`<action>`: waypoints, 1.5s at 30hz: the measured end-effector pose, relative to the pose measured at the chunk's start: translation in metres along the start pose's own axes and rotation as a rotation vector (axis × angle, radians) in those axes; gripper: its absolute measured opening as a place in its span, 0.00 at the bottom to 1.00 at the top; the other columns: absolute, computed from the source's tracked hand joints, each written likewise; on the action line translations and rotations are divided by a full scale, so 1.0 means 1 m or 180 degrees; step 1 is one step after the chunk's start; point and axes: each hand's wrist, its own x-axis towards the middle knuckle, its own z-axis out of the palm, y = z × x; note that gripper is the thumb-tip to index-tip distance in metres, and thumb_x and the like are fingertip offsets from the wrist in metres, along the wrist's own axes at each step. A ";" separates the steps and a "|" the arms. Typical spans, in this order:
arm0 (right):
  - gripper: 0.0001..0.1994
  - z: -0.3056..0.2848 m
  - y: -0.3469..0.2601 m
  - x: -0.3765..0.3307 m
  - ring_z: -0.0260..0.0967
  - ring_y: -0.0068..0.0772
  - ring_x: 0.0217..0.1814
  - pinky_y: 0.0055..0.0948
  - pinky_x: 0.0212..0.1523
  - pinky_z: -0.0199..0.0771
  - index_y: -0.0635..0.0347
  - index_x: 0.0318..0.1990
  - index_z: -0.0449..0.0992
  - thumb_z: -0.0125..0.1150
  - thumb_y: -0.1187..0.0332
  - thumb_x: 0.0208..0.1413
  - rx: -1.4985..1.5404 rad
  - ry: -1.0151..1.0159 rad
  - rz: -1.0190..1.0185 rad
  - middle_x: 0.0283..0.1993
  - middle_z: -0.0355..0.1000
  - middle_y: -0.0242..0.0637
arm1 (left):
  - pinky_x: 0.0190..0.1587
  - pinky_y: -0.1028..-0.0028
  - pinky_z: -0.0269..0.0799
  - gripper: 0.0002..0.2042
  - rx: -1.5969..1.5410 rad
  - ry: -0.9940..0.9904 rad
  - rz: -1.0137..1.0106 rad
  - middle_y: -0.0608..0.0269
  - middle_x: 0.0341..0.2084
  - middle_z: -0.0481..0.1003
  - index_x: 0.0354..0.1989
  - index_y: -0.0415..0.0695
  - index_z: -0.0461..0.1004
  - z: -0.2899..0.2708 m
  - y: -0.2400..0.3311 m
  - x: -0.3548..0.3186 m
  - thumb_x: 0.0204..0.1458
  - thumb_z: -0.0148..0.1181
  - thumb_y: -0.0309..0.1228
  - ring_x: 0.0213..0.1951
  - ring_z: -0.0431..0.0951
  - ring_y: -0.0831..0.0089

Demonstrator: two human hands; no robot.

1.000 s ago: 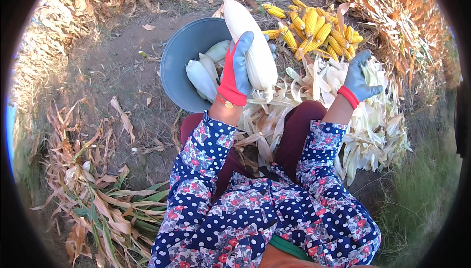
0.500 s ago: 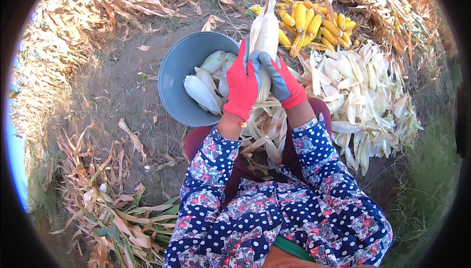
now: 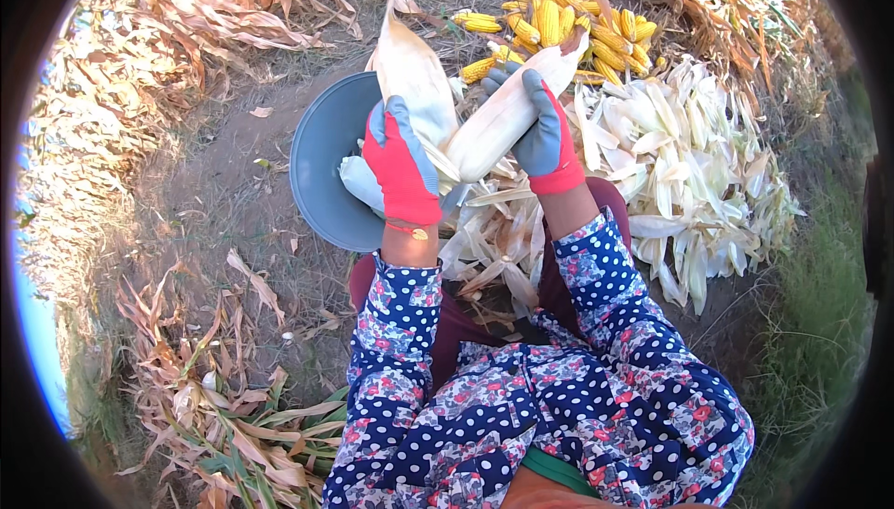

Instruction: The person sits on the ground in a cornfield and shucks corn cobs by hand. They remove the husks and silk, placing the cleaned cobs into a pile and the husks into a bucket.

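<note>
Both my hands wear red and grey work gloves. My left hand (image 3: pixel 400 160) grips one half of a pale husk (image 3: pixel 410 71) that stands upright above the grey basin (image 3: pixel 321 169). My right hand (image 3: pixel 545 132) grips the other half of the husk (image 3: pixel 507 113), pulled out to the right. The two halves spread apart in a V from the same corn ear. Whether kernels show between them I cannot tell. More unhusked ears lie in the basin, mostly hidden behind my left hand.
A heap of yellow husked cobs (image 3: pixel 559 20) lies on the ground beyond my hands. A large pile of white stripped husks (image 3: pixel 689 164) spreads to the right. Dry corn stalks (image 3: pixel 196 34) line the left and top; dry leaves (image 3: pixel 233 397) lie at lower left.
My right hand came from the husk pile to the ear held by my left hand. Both hands have since pulled the husk apart, left and right.
</note>
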 end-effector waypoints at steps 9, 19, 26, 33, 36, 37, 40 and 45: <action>0.17 -0.034 -0.017 0.023 0.67 0.41 0.54 0.54 0.58 0.64 0.48 0.47 0.70 0.65 0.59 0.50 0.1260 0.1347 -0.0634 0.49 0.70 0.33 | 0.62 0.60 0.61 0.26 -0.2828 -0.0708 -0.1221 0.45 0.58 0.63 0.61 0.37 0.58 0.000 -0.021 0.012 0.61 0.48 0.43 0.59 0.65 0.55; 0.30 0.006 0.002 0.000 0.59 0.41 0.65 0.43 0.66 0.56 0.62 0.62 0.60 0.62 0.61 0.54 0.0846 -0.0171 -0.0646 0.62 0.63 0.42 | 0.59 0.60 0.61 0.31 -0.2367 -0.2004 -0.1531 0.51 0.56 0.63 0.61 0.45 0.60 0.027 -0.031 -0.028 0.55 0.56 0.51 0.58 0.64 0.58; 0.30 0.002 -0.011 -0.019 0.63 0.40 0.64 0.35 0.62 0.62 0.52 0.63 0.63 0.64 0.67 0.50 -0.4179 -0.2425 -0.0581 0.62 0.65 0.39 | 0.50 0.64 0.71 0.23 -0.3212 -0.1328 -0.1249 0.55 0.42 0.73 0.51 0.42 0.67 -0.034 -0.015 0.033 0.49 0.64 0.39 0.44 0.75 0.62; 0.30 -0.032 -0.035 -0.010 0.61 0.37 0.64 0.34 0.62 0.61 0.61 0.65 0.57 0.59 0.64 0.57 -0.3510 -0.0988 -0.0040 0.61 0.64 0.45 | 0.48 0.74 0.70 0.24 -0.1664 -0.1411 -0.0225 0.62 0.42 0.74 0.51 0.39 0.69 -0.031 -0.003 0.011 0.44 0.68 0.28 0.43 0.74 0.75; 0.34 -0.004 -0.043 -0.013 0.55 0.36 0.68 0.34 0.66 0.56 0.63 0.68 0.50 0.58 0.65 0.58 -0.2043 -0.0862 -0.0005 0.65 0.58 0.45 | 0.48 0.74 0.71 0.24 -0.1661 -0.2022 -0.0349 0.62 0.42 0.74 0.52 0.38 0.68 -0.009 -0.006 -0.011 0.44 0.68 0.26 0.44 0.75 0.75; 0.34 -0.001 -0.047 -0.012 0.55 0.35 0.68 0.34 0.66 0.55 0.62 0.68 0.50 0.59 0.66 0.57 -0.2115 -0.0807 -0.0136 0.65 0.58 0.44 | 0.49 0.74 0.70 0.26 -0.1706 -0.2394 -0.0429 0.63 0.44 0.73 0.56 0.40 0.66 0.000 -0.011 -0.018 0.46 0.64 0.27 0.45 0.74 0.75; 0.35 0.023 -0.055 -0.020 0.58 0.30 0.64 0.32 0.62 0.60 0.63 0.65 0.55 0.64 0.64 0.52 -0.2111 -0.0669 -0.0108 0.62 0.61 0.41 | 0.49 0.73 0.72 0.29 -0.1347 -0.2628 -0.0566 0.61 0.44 0.74 0.54 0.39 0.66 0.020 -0.039 -0.028 0.42 0.70 0.27 0.46 0.75 0.74; 0.20 -0.013 -0.022 -0.017 0.66 0.30 0.55 0.29 0.56 0.64 0.65 0.57 0.68 0.57 0.69 0.58 -0.3361 -0.0461 -0.1670 0.52 0.70 0.38 | 0.49 0.69 0.71 0.32 0.0039 -0.2422 0.0312 0.57 0.44 0.74 0.55 0.40 0.66 0.036 -0.058 -0.035 0.41 0.71 0.37 0.46 0.75 0.69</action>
